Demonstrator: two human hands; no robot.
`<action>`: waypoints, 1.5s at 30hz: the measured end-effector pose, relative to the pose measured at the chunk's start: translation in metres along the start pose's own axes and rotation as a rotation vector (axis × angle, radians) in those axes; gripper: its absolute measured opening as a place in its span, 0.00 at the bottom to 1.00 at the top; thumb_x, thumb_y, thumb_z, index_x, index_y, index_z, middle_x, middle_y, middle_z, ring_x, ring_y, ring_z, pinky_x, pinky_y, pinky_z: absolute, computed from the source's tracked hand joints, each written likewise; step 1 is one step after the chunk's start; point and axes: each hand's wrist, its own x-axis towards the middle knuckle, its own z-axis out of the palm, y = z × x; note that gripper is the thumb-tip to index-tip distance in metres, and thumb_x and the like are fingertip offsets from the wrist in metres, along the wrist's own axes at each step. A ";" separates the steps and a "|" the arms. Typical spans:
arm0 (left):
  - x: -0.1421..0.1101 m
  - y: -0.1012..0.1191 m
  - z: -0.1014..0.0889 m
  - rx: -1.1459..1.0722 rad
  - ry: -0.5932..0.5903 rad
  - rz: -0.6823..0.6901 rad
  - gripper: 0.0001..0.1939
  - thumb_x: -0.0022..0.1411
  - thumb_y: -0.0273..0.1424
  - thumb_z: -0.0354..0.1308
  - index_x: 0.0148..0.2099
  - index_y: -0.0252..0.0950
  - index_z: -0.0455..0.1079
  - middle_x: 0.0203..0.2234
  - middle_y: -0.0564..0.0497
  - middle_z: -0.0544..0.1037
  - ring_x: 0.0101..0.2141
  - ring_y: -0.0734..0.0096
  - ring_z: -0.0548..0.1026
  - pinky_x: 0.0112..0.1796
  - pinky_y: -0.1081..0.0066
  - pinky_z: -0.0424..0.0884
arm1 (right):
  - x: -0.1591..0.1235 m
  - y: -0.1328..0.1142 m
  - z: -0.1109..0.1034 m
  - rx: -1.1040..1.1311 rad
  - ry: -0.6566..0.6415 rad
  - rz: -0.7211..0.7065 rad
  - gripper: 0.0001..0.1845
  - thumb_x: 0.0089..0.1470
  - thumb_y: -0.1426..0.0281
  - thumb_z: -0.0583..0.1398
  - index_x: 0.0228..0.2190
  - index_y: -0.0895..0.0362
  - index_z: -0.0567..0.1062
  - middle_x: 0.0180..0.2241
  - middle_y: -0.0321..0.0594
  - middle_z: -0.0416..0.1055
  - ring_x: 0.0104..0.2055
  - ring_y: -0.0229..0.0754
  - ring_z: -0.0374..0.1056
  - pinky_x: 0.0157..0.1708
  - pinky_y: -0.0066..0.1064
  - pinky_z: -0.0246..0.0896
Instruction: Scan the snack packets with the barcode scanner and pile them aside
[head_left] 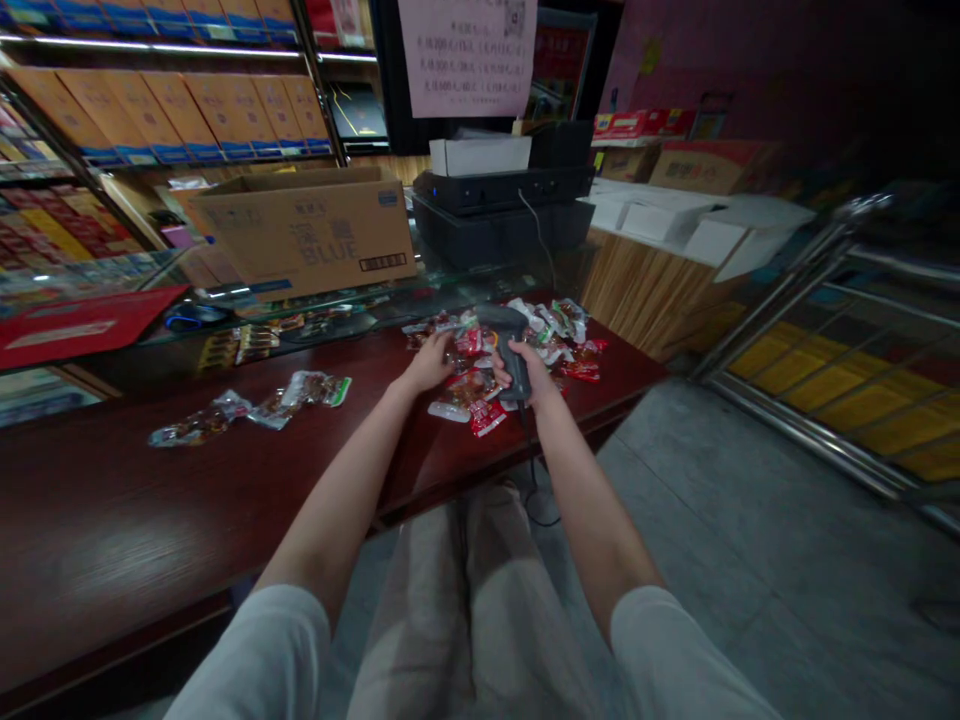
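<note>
In my right hand [534, 372] is a dark grey handheld barcode scanner [514, 365], its head tilted to the left and its cable hanging over the counter's front edge. My left hand [429, 364] is at the left side of a pile of shiny snack packets [469, 385]. Its fingers are closed on a snack packet there, though the fingertips are partly hidden. Red, white and clear wrappers make up the pile, which spreads under and behind the scanner. Farther left, several more snack packets [281, 400] lie in a loose row.
The dark red counter [360, 455] ends at a corner on the right. Behind it stand a cardboard box [307, 235] and a black till machine [502, 215]. A red folder [82, 325] and mouse [196, 316] are at left. A metal rack [810, 390] stands right.
</note>
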 end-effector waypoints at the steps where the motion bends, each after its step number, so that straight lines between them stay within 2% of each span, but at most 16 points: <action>1: 0.002 -0.002 0.002 0.008 -0.003 -0.002 0.35 0.53 0.28 0.61 0.63 0.30 0.59 0.56 0.36 0.64 0.57 0.52 0.66 0.59 0.58 0.61 | -0.001 0.001 -0.001 0.008 -0.010 -0.003 0.11 0.54 0.60 0.56 0.33 0.55 0.64 0.20 0.29 0.61 0.14 0.30 0.51 0.13 0.23 0.48; 3: 0.000 -0.005 0.003 0.057 -0.006 -0.039 0.34 0.54 0.31 0.62 0.63 0.32 0.61 0.53 0.38 0.65 0.55 0.51 0.68 0.57 0.56 0.63 | -0.002 0.001 -0.002 0.028 -0.014 -0.017 0.09 0.54 0.61 0.55 0.33 0.55 0.64 0.20 0.29 0.61 0.14 0.30 0.52 0.14 0.23 0.48; 6: -0.009 -0.005 0.000 0.145 -0.008 -0.084 0.27 0.60 0.35 0.58 0.61 0.36 0.64 0.50 0.38 0.68 0.52 0.48 0.69 0.53 0.51 0.65 | -0.003 0.002 -0.002 0.037 -0.008 -0.025 0.10 0.53 0.61 0.56 0.32 0.55 0.64 0.20 0.29 0.61 0.14 0.30 0.52 0.14 0.23 0.49; 9: -0.015 -0.003 -0.005 0.087 0.073 -0.072 0.18 0.66 0.34 0.49 0.54 0.34 0.69 0.47 0.39 0.71 0.50 0.53 0.70 0.52 0.55 0.64 | -0.004 0.002 0.000 0.011 0.004 -0.017 0.11 0.53 0.61 0.56 0.32 0.55 0.65 0.20 0.29 0.61 0.15 0.30 0.52 0.14 0.23 0.49; 11: -0.018 -0.002 -0.009 -0.038 0.165 -0.080 0.16 0.67 0.32 0.43 0.44 0.33 0.72 0.40 0.41 0.74 0.44 0.59 0.72 0.50 0.60 0.65 | -0.005 0.001 0.002 0.002 0.018 -0.016 0.11 0.53 0.60 0.56 0.34 0.55 0.65 0.20 0.29 0.61 0.15 0.31 0.52 0.15 0.23 0.49; 13: -0.021 -0.002 -0.013 -0.213 0.271 -0.153 0.17 0.67 0.33 0.43 0.34 0.34 0.71 0.31 0.45 0.74 0.37 0.63 0.73 0.45 0.64 0.67 | -0.006 0.001 0.004 0.003 0.034 -0.018 0.12 0.53 0.61 0.56 0.36 0.55 0.66 0.20 0.28 0.60 0.15 0.31 0.51 0.15 0.24 0.49; 15: -0.027 -0.003 -0.018 -0.469 0.352 -0.249 0.17 0.66 0.36 0.45 0.31 0.34 0.69 0.26 0.48 0.73 0.32 0.66 0.72 0.40 0.66 0.68 | -0.008 0.001 0.004 0.001 0.042 -0.015 0.12 0.53 0.61 0.56 0.36 0.55 0.66 0.20 0.28 0.60 0.15 0.31 0.52 0.14 0.24 0.49; 17: -0.034 -0.005 -0.022 -0.772 0.382 -0.288 0.14 0.64 0.37 0.49 0.34 0.34 0.70 0.27 0.50 0.74 0.31 0.69 0.72 0.38 0.69 0.69 | -0.009 0.001 0.003 -0.007 0.036 -0.012 0.12 0.53 0.61 0.56 0.36 0.55 0.66 0.20 0.28 0.60 0.15 0.31 0.52 0.15 0.23 0.49; 20: -0.045 -0.010 -0.028 -1.116 0.391 -0.265 0.09 0.58 0.34 0.58 0.41 0.36 0.69 0.33 0.52 0.76 0.34 0.71 0.74 0.41 0.69 0.71 | -0.007 -0.001 0.003 -0.013 0.001 -0.002 0.11 0.54 0.61 0.57 0.34 0.55 0.64 0.21 0.29 0.60 0.15 0.30 0.52 0.14 0.23 0.49; 24: -0.054 -0.022 -0.034 -1.286 0.460 -0.256 0.15 0.51 0.28 0.63 0.42 0.39 0.66 0.37 0.52 0.77 0.38 0.71 0.76 0.46 0.64 0.72 | 0.005 -0.003 0.014 -0.022 -0.069 0.040 0.11 0.53 0.61 0.58 0.32 0.55 0.64 0.23 0.31 0.63 0.17 0.31 0.57 0.15 0.23 0.54; 27: -0.059 -0.028 -0.037 -1.354 0.498 -0.285 0.20 0.48 0.26 0.63 0.44 0.40 0.66 0.39 0.52 0.77 0.40 0.69 0.77 0.46 0.62 0.73 | 0.016 0.003 0.029 -0.030 -0.154 0.089 0.12 0.54 0.62 0.57 0.36 0.56 0.65 0.25 0.32 0.66 0.17 0.31 0.57 0.14 0.22 0.52; 31: -0.066 -0.029 -0.041 -1.424 0.500 -0.337 0.23 0.45 0.20 0.61 0.46 0.39 0.67 0.39 0.52 0.78 0.39 0.68 0.77 0.44 0.63 0.73 | 0.024 0.018 0.043 -0.033 -0.259 0.166 0.13 0.54 0.64 0.56 0.39 0.57 0.66 0.25 0.32 0.66 0.14 0.28 0.50 0.11 0.21 0.45; 35: -0.071 -0.024 -0.048 -1.555 0.421 -0.402 0.15 0.46 0.19 0.58 0.38 0.36 0.68 0.30 0.53 0.77 0.30 0.75 0.74 0.30 0.75 0.70 | 0.021 0.025 0.041 -0.014 -0.287 0.206 0.14 0.54 0.65 0.56 0.41 0.58 0.66 0.24 0.30 0.63 0.14 0.28 0.48 0.11 0.20 0.44; 38: -0.073 -0.019 -0.053 -1.704 0.321 -0.457 0.05 0.55 0.29 0.60 0.35 0.36 0.69 0.24 0.54 0.74 0.23 0.78 0.70 0.22 0.78 0.64 | 0.017 0.024 0.037 -0.008 -0.287 0.217 0.15 0.54 0.65 0.55 0.42 0.57 0.65 0.24 0.29 0.61 0.14 0.28 0.46 0.11 0.20 0.43; 42: -0.077 -0.017 -0.058 -1.820 0.247 -0.419 0.18 0.61 0.47 0.55 0.36 0.36 0.70 0.20 0.57 0.67 0.16 0.82 0.61 0.18 0.78 0.57 | 0.013 0.022 0.038 -0.033 -0.282 0.212 0.13 0.55 0.65 0.54 0.42 0.57 0.65 0.24 0.29 0.61 0.14 0.28 0.46 0.11 0.20 0.43; 45: -0.081 -0.019 -0.060 -1.773 0.267 -0.378 0.22 0.62 0.48 0.51 0.41 0.35 0.73 0.26 0.51 0.73 0.22 0.78 0.68 0.27 0.74 0.68 | 0.011 0.021 0.041 -0.057 -0.282 0.213 0.13 0.54 0.64 0.55 0.41 0.57 0.65 0.24 0.30 0.61 0.14 0.28 0.46 0.11 0.21 0.43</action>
